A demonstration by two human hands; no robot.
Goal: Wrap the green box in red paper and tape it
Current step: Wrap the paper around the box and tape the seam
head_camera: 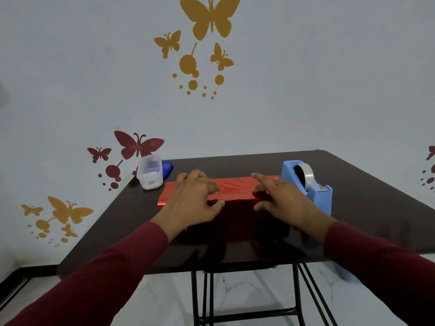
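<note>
Lay long-side-on near the middle of the dark glossy folding table (353, 184): one long box fully sheathed in shiny red foil paper (235, 188), no green showing anywhere. Rested on its top, toward nine o'clock, the left hand (195, 196), fingers spread and curled over the near edge, thumb down the front face. Rested toward three o'clock, the right hand (280, 198), fingers likewise spread and flat, forefinger reaching to twelve. Pinched nothing, either one; pressed only.

Judged the step as holding the overlap shut ahead of taping. Best done by keeping one palm firm on the seam so the slippery foil cannot spring back, freeing the other for tape, then smoothing from centre outward.

Stood just beside the box at three o'clock, one light-blue plastic tape dispenser holding a clear roll (308, 184). Sat at ten o'clock, one clear plastic tub (150, 174), with one dark-blue lid (167, 169) behind it.

Counted: one box, one dispenser, one tub, one lid, two hands.
</note>
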